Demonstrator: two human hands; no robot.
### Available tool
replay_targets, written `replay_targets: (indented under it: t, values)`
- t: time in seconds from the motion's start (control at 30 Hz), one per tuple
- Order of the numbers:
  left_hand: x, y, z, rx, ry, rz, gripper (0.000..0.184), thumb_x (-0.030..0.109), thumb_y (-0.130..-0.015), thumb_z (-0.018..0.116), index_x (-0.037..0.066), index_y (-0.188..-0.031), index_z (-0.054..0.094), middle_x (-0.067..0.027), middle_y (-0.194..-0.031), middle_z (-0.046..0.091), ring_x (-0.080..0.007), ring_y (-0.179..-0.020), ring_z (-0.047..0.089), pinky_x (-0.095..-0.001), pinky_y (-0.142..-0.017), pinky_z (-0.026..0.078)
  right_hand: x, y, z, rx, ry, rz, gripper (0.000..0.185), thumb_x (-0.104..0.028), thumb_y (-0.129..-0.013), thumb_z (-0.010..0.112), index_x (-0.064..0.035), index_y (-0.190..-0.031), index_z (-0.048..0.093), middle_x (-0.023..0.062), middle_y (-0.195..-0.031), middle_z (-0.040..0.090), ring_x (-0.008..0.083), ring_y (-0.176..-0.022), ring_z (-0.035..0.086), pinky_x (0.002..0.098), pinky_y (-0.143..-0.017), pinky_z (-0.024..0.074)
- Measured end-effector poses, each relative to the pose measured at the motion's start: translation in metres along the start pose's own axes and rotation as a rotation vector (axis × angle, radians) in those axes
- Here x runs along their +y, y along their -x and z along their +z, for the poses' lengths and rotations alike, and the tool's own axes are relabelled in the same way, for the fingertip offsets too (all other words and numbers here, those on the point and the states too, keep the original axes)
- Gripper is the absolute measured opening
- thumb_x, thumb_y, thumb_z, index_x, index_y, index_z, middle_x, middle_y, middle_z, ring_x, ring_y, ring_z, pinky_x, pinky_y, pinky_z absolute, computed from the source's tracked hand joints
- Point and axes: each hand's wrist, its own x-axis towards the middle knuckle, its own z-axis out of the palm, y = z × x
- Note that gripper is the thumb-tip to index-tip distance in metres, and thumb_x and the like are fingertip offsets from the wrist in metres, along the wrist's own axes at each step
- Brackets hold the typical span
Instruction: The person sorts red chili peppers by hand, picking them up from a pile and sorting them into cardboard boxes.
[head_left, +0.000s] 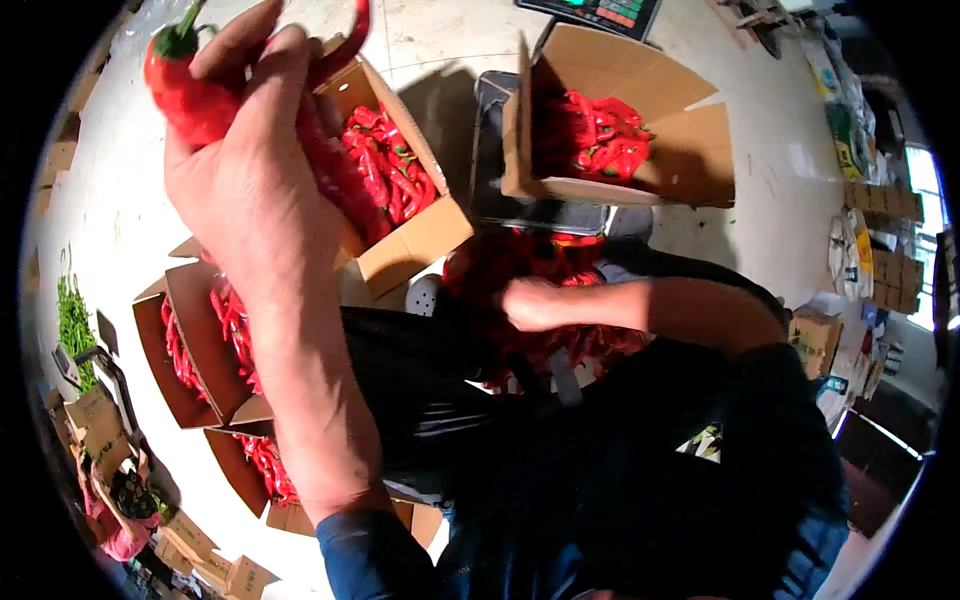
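Note:
My left hand [255, 160] is raised close to the camera, its fingers closed around red chili peppers [195, 103]. One pepper shows a green stem at the left, and a curved tip sticks out at the upper right. Below and behind that hand stands an open cardboard box [418, 248] with red chili peppers [385, 165] inside. My right hand [533, 303] is low at a heap of red chili peppers [610, 342] between my legs. It looks curled, with its fingertips hidden in shadow, so what it grips cannot be made out.
Another open box [690, 150], part filled with red peppers, stands on a black platform [490, 150] beneath a scale display [610, 12]. More pepper boxes [185, 345] stand at my left. Farther left are green peppers [75, 320] and another person [120, 535].

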Motion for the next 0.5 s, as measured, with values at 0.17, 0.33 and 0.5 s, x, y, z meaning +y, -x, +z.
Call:
replay_targets:
  t: [0.17, 0.33, 0.5]
  values:
    - [-0.014, -0.016, -0.011, -0.033, 0.149, -0.156, 0.026, 0.003, -0.092, 0.061, -0.006, -0.116, 0.062, -0.0153, -0.105, 0.067, -0.0194, -0.091, 0.065, -0.0247, -0.060, 0.047, 0.025, -0.130, -0.002, 0.469, -0.128, 0.038, 0.021, -0.024, -0.085, 0.060, -0.0046, -0.080, 0.068, 0.0176, -0.076, 0.067, 0.0357, -0.072, 0.066, 0.0487, -0.064, 0.0522]
    - [-0.035, -0.029, -0.014, -0.177, 0.205, -0.184, 0.024, 0.003, -0.093, 0.058, -0.006, -0.114, 0.063, -0.0150, -0.106, 0.068, -0.0205, -0.092, 0.066, -0.0240, -0.058, 0.045, 0.023, -0.159, 0.024, 0.373, -0.173, 0.336, 0.023, -0.025, -0.086, 0.059, -0.0040, -0.086, 0.068, 0.0180, -0.082, 0.068, 0.0358, -0.076, 0.067, 0.0485, -0.067, 0.0532]
    - [-0.041, -0.030, -0.016, -0.207, 0.231, -0.242, 0.024, 0.004, -0.093, 0.058, -0.005, -0.115, 0.063, -0.0150, -0.107, 0.068, -0.0204, -0.092, 0.066, -0.0236, -0.058, 0.045, 0.017, -0.160, 0.050, 0.334, -0.194, 0.395, 0.025, -0.026, -0.087, 0.058, -0.0035, -0.092, 0.068, 0.0184, -0.088, 0.068, 0.0359, -0.081, 0.068, 0.0484, -0.070, 0.0542]
